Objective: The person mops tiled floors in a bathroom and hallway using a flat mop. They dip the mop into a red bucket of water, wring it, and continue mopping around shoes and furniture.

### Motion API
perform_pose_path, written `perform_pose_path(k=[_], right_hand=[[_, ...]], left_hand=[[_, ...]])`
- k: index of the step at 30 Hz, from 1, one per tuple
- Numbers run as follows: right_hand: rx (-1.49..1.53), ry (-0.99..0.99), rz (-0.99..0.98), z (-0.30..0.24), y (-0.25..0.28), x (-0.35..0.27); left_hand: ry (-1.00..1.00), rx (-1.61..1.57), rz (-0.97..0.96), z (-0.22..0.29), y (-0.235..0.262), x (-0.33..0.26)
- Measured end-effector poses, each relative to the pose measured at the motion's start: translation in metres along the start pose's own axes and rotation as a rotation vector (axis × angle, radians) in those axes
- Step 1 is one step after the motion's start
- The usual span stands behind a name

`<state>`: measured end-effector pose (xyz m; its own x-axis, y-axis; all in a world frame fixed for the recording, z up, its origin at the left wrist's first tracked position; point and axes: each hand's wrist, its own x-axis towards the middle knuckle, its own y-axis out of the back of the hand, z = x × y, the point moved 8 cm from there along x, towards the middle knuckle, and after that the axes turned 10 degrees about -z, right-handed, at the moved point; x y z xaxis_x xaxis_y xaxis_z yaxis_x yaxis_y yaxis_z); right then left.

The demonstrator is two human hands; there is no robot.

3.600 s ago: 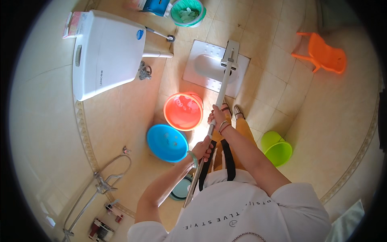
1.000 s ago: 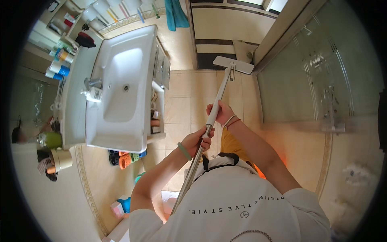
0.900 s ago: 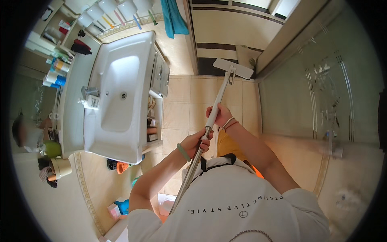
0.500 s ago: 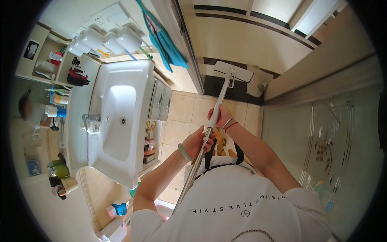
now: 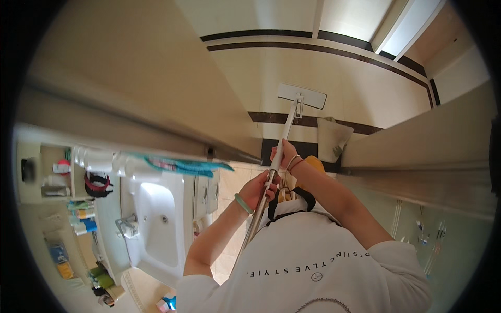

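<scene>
A flat mop [image 5: 302, 96] with a white rectangular head and a long silvery pole slants across the middle of the view. Its head lies on the pale floor just beyond a dark tile strip at the doorway. Higher on the pole, toward the head, my right hand [image 5: 285, 155] is closed round the white section. My left hand [image 5: 259, 188] grips the metal section nearer my body. The pole's lower end passes beside my left side, partly hidden by my white shirt. To the right of the mop, a light grey cloth [image 5: 332, 140] lies across the threshold.
Door frames stand close on both sides, the left edge [image 5: 229, 154] and the right panel [image 5: 417, 156]. Behind the left one are a white washbasin [image 5: 162, 229], a hanging teal towel [image 5: 188, 166] and shelves with toiletries. Pale floor with dark border strips [image 5: 334, 46] stretches ahead.
I have moved forward into the doorway, so the washbasin and towel sit lower in view. The mop head has gone from the dark threshold strip onto the pale floor beyond. Both hands keep their grip.
</scene>
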<state>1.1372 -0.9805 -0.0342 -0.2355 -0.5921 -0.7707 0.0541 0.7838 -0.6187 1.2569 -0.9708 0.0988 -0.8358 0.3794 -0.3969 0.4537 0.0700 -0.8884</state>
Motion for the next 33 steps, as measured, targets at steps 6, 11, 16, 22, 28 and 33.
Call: perform_pose_path(k=[6,11,16,22,28,33], right_hand=[[-0.127,-0.077,0.027,-0.064,-0.034,0.071],[-0.19,-0.225,-0.008,-0.13,-0.063,0.147],[-0.296,-0.301,-0.074,-0.199,-0.128,0.199],[-0.418,-0.527,-0.145,-0.234,-0.223,0.241],[-0.603,-0.619,-0.264,-0.24,-0.32,0.302],[-0.66,-0.649,-0.345,-0.236,-0.414,0.375]], left_hand=[[-0.112,-0.123,-0.039,0.076,-0.026,0.061],[-0.21,-0.195,0.009,0.145,-0.061,0.13],[-0.373,-0.295,-0.027,0.216,-0.128,0.179],[-0.589,-0.318,-0.116,0.295,-0.184,0.197],[-0.81,-0.391,-0.238,0.387,-0.213,0.194],[-0.901,-0.384,-0.345,0.496,-0.222,0.177]])
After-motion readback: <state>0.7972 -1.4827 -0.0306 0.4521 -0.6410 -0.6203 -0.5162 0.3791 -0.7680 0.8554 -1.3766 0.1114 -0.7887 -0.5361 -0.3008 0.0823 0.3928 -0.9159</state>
